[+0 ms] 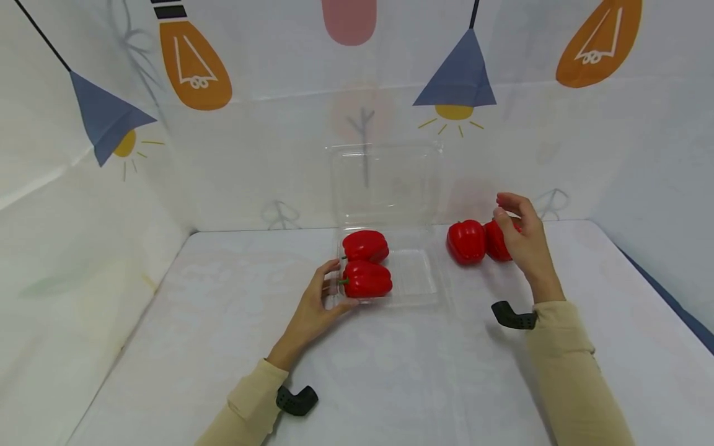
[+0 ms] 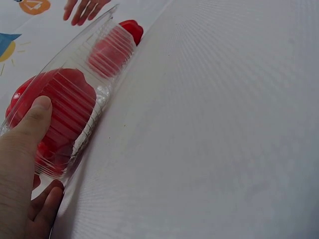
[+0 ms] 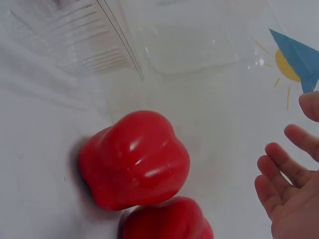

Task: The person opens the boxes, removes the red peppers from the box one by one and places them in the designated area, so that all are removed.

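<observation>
A clear plastic box (image 1: 413, 272) with its lid raised stands at the table's back, two red bell peppers (image 1: 367, 279) lying in its left half, one behind the other. The left hand (image 1: 315, 310) holds the box's left end, thumb on the front wall and fingers around the side; the left wrist view shows the thumb (image 2: 37, 117) against the plastic. Right of the box two more red peppers (image 1: 466, 242) sit side by side. Above the farther-right one hovers the right hand (image 1: 524, 238), fingers apart and gripping nothing; in the right wrist view it (image 3: 294, 184) is clear of both peppers (image 3: 137, 159).
The transparent lid (image 1: 385, 186) stands upright against a white backdrop printed with lamps and bulbs. A white cloth covers the table (image 1: 368, 371). Each sleeve has a dark curved piece (image 1: 297, 401) at the wrist.
</observation>
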The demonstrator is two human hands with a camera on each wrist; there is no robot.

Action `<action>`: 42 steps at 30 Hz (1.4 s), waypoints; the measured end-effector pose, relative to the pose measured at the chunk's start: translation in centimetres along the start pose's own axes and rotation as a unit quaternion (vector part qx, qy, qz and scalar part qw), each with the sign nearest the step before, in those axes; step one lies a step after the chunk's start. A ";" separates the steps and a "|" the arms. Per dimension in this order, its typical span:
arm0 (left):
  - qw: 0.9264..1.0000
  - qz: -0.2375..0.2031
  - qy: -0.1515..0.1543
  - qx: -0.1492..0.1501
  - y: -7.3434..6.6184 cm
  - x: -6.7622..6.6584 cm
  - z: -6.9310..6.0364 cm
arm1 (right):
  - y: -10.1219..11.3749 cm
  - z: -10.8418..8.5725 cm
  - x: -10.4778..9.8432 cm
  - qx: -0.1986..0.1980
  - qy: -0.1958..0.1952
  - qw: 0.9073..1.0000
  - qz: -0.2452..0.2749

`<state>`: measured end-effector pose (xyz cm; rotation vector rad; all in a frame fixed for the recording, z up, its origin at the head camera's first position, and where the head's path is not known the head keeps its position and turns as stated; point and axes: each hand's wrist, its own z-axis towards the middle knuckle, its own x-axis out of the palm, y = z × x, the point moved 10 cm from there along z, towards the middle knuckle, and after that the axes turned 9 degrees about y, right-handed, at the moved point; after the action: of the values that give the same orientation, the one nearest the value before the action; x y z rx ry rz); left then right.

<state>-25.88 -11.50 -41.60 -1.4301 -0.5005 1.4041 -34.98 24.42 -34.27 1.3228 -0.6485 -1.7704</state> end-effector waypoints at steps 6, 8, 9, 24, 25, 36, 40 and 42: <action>1.000 0.001 0.000 0.004 0.0 0.1 0.0 | 1.3 -0.2 1.4 -0.017 0.031 0.999 -0.012; 1.000 0.001 -0.001 0.005 0.0 0.1 0.0 | 1.7 -0.3 1.9 -0.017 0.041 0.999 -0.019; 1.000 0.000 -0.002 0.005 0.0 0.0 0.0 | 1.8 -0.3 2.1 -0.018 0.047 0.999 -0.021; 1.000 0.002 -0.005 0.011 -0.1 -0.1 0.0 | 3.2 -0.7 5.7 -0.042 0.122 0.991 -0.027; 1.000 0.002 -0.005 0.011 -0.1 0.0 0.0 | 3.2 -0.7 5.9 -0.042 0.124 0.991 -0.030; 1.000 0.001 -0.005 -0.001 0.0 -0.1 -0.1 | 3.7 -0.9 8.4 -0.069 0.172 0.982 -0.046; 1.000 0.001 -0.004 -0.004 0.1 0.0 0.0 | 3.7 -1.0 9.0 -0.076 0.184 0.979 -0.044; 1.000 0.000 -0.002 -0.006 0.2 0.0 -0.1 | 3.7 -1.2 9.2 -0.080 0.191 0.977 -0.041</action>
<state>-25.86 -11.55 -41.77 -1.4361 -0.5118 1.4070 -33.82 14.74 -36.59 1.5384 -0.2363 -1.5333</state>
